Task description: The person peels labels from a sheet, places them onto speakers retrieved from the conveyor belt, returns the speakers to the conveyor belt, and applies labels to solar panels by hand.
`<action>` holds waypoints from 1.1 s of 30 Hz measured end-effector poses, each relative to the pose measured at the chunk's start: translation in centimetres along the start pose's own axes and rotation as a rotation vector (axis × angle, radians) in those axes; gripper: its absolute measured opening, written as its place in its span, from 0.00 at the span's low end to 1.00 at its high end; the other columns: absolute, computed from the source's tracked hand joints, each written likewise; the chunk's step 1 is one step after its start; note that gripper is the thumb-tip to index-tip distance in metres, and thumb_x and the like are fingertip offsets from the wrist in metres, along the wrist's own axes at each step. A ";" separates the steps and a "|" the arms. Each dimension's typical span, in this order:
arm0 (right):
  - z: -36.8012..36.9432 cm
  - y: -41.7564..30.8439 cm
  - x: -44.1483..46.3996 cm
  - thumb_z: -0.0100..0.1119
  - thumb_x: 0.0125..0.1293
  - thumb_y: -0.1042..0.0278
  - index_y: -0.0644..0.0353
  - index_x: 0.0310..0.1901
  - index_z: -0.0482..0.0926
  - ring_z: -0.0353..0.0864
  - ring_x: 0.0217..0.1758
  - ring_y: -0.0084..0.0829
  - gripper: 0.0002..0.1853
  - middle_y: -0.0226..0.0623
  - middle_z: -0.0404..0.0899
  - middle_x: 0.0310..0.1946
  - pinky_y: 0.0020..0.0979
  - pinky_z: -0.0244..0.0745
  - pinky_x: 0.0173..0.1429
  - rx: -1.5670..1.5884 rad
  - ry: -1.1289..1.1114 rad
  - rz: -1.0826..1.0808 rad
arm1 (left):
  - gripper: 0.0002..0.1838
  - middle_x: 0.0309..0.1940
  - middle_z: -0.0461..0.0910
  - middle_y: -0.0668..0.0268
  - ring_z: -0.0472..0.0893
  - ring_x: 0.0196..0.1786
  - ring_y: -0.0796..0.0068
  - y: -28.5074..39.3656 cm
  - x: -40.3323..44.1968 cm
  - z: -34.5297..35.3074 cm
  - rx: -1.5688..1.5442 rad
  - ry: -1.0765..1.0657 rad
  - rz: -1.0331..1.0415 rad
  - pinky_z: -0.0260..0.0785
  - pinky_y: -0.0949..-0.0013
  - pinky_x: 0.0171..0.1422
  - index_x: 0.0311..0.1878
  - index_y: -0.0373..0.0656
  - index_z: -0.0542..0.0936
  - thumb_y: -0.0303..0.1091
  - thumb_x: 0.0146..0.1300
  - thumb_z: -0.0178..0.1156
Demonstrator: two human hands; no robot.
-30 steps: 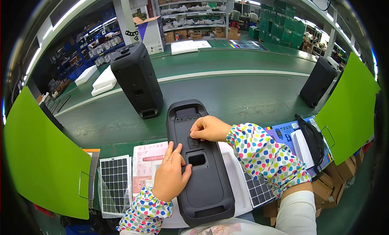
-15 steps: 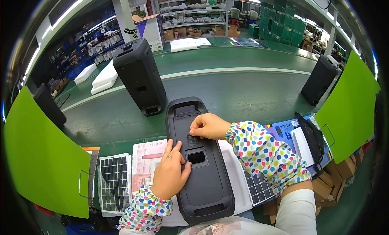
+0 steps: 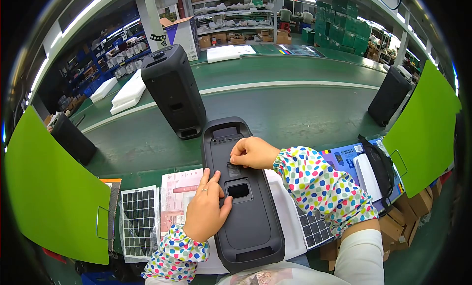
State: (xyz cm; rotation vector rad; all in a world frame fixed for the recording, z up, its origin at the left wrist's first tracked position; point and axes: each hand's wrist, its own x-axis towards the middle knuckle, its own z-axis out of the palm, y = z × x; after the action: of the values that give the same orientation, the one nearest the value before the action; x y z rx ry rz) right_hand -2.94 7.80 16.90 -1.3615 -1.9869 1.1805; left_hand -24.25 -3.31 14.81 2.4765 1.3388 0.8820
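Note:
A black portable speaker (image 3: 250,231) lies in front of me, its back panel facing up, with a rectangular opening and a small printed label (image 3: 232,169). My left hand (image 3: 206,206) rests on the panel's left side, fingers stretched out beside the opening, a ring on one finger. Just above the label, my right hand (image 3: 253,153) is closed, thumb and fingertips pressed together against the panel. Whatever those fingertips may hold is hidden. White foam or sheet material (image 3: 287,221) shows under the speaker.
Upright black speakers stand on the green conveyor: one ahead (image 3: 172,91), one at left (image 3: 73,137), one at right (image 3: 388,96). Solar panels (image 3: 139,221) flank the work. A blue box (image 3: 344,159) bears a black strap (image 3: 381,172). Green boards (image 3: 59,186) rise on both sides.
The upright speakers on the conveyor have shifted to the right, the left one most clearly. Both my hands and the speaker lying before me have stayed practically still.

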 end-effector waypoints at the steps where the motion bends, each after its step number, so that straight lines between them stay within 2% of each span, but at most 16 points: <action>1: 0.0 0.0 0.0 0.68 0.64 0.64 0.68 0.30 0.83 0.82 0.31 0.25 0.14 0.36 0.82 0.42 0.29 0.79 0.40 -0.024 0.007 -0.020 | 0.28 0.37 0.80 0.58 0.65 0.76 0.45 0.0 0.0 0.0 0.000 -0.001 0.000 0.68 0.54 0.67 0.62 0.28 0.72 0.27 0.60 0.67; 5: 0.1 0.4 0.1 0.69 0.63 0.63 0.67 0.31 0.83 0.83 0.33 0.28 0.13 0.37 0.83 0.41 0.30 0.78 0.40 -0.096 0.052 -0.109 | 0.28 0.46 0.81 0.54 0.65 0.76 0.44 0.0 0.0 0.0 -0.011 0.009 -0.010 0.68 0.53 0.68 0.63 0.32 0.73 0.27 0.59 0.67; 9: 0.7 1.8 0.5 0.70 0.61 0.64 0.64 0.32 0.85 0.83 0.35 0.31 0.11 0.36 0.83 0.37 0.32 0.78 0.41 -0.201 0.159 -0.261 | 0.27 0.55 0.79 0.51 0.68 0.72 0.42 0.3 0.5 -0.1 0.063 0.040 0.069 0.68 0.50 0.68 0.62 0.39 0.75 0.28 0.57 0.66; 10: 0.4 1.1 0.2 0.70 0.61 0.65 0.61 0.33 0.85 0.83 0.35 0.31 0.09 0.36 0.83 0.35 0.32 0.78 0.41 -0.242 0.102 -0.185 | 0.27 0.56 0.78 0.51 0.70 0.70 0.41 0.4 0.8 0.1 0.131 0.066 0.096 0.68 0.49 0.68 0.62 0.40 0.76 0.28 0.56 0.65; 12: 0.7 3.0 0.3 0.70 0.61 0.65 0.60 0.33 0.82 0.82 0.36 0.29 0.08 0.36 0.82 0.34 0.32 0.77 0.41 -0.159 0.157 -0.362 | 0.30 0.54 0.78 0.50 0.73 0.64 0.41 0.4 1.4 0.1 0.061 0.070 0.124 0.68 0.49 0.68 0.62 0.40 0.77 0.26 0.51 0.64; 14: 0.4 3.2 0.9 0.69 0.60 0.70 0.61 0.32 0.81 0.80 0.35 0.26 0.06 0.35 0.81 0.33 0.32 0.76 0.38 -0.267 0.147 -0.511 | 0.30 0.46 0.76 0.49 0.75 0.55 0.44 0.2 1.7 0.8 -0.010 0.131 0.104 0.69 0.47 0.62 0.58 0.39 0.78 0.25 0.46 0.63; 15: 0.8 2.5 0.4 0.67 0.57 0.70 0.60 0.30 0.81 0.81 0.33 0.31 0.05 0.37 0.81 0.32 0.32 0.75 0.37 -0.175 0.213 -0.426 | 0.27 0.46 0.75 0.49 0.74 0.53 0.45 -0.5 1.7 1.8 -0.021 0.200 0.138 0.70 0.48 0.57 0.55 0.38 0.79 0.25 0.46 0.62; 17: 1.1 3.0 1.0 0.64 0.56 0.78 0.61 0.27 0.76 0.76 0.29 0.30 0.06 0.35 0.75 0.28 0.30 0.72 0.34 -0.179 0.275 -0.544 | 0.26 0.49 0.73 0.49 0.71 0.54 0.47 -1.3 1.9 3.0 0.029 0.263 0.140 0.69 0.52 0.53 0.52 0.37 0.81 0.29 0.44 0.64; 19: 1.8 2.8 0.5 0.63 0.53 0.81 0.65 0.27 0.74 0.76 0.33 0.33 0.06 0.40 0.74 0.33 0.30 0.70 0.35 -0.232 0.357 -0.624 | 0.26 0.50 0.72 0.50 0.69 0.57 0.47 -1.9 2.1 4.1 0.067 0.259 0.132 0.66 0.52 0.56 0.50 0.37 0.81 0.33 0.42 0.66; 21: 2.2 1.5 -0.8 0.63 0.53 0.82 0.66 0.28 0.75 0.77 0.36 0.35 0.05 0.42 0.75 0.38 0.32 0.71 0.37 -0.282 0.401 -0.534 | 0.27 0.52 0.72 0.50 0.67 0.59 0.48 -2.1 2.2 3.6 0.090 0.230 0.151 0.63 0.51 0.60 0.49 0.36 0.82 0.36 0.42 0.67; 22: 1.5 1.6 -1.3 0.61 0.55 0.80 0.65 0.36 0.80 0.78 0.47 0.38 0.06 0.43 0.76 0.44 0.35 0.74 0.49 -0.375 0.308 -0.472 | 0.27 0.53 0.72 0.50 0.67 0.61 0.48 -2.0 2.2 3.2 0.088 0.188 0.162 0.61 0.50 0.62 0.49 0.36 0.82 0.38 0.43 0.67; 24: 1.6 -1.8 -3.5 0.65 0.66 0.59 0.58 0.55 0.82 0.80 0.55 0.51 0.19 0.51 0.78 0.52 0.45 0.76 0.57 -0.612 0.268 -0.497 | 0.28 0.55 0.72 0.50 0.66 0.63 0.48 -2.3 2.1 3.5 0.117 0.168 0.203 0.58 0.50 0.66 0.50 0.36 0.82 0.40 0.44 0.68; 27: 3.3 -4.2 -4.4 0.69 0.65 0.56 0.51 0.52 0.86 0.81 0.55 0.46 0.16 0.45 0.79 0.51 0.42 0.78 0.55 -0.698 0.476 -0.468 | 0.29 0.59 0.72 0.49 0.64 0.67 0.48 -3.3 2.3 5.1 0.172 0.219 0.266 0.55 0.49 0.71 0.51 0.34 0.82 0.41 0.45 0.68; 30: 2.9 -4.6 -3.9 0.68 0.65 0.59 0.54 0.53 0.85 0.81 0.53 0.45 0.17 0.45 0.80 0.50 0.40 0.77 0.55 -0.704 0.479 -0.493 | 0.30 0.60 0.72 0.48 0.64 0.68 0.47 -3.4 2.3 5.0 0.159 0.207 0.260 0.53 0.48 0.73 0.52 0.34 0.82 0.41 0.45 0.68; 33: 2.0 -1.8 -2.3 0.67 0.66 0.62 0.57 0.54 0.85 0.81 0.51 0.45 0.16 0.45 0.81 0.49 0.40 0.76 0.56 -0.538 0.342 -0.460 | 0.30 0.64 0.70 0.47 0.62 0.72 0.45 -3.2 2.8 4.1 -0.013 -0.010 0.162 0.47 0.46 0.79 0.54 0.33 0.81 0.41 0.48 0.67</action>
State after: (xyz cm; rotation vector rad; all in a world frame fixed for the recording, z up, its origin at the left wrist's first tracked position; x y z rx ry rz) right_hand -4.42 4.69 17.59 -1.1321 -2.2638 0.1956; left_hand -22.88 1.22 11.28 2.6050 1.1386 0.9072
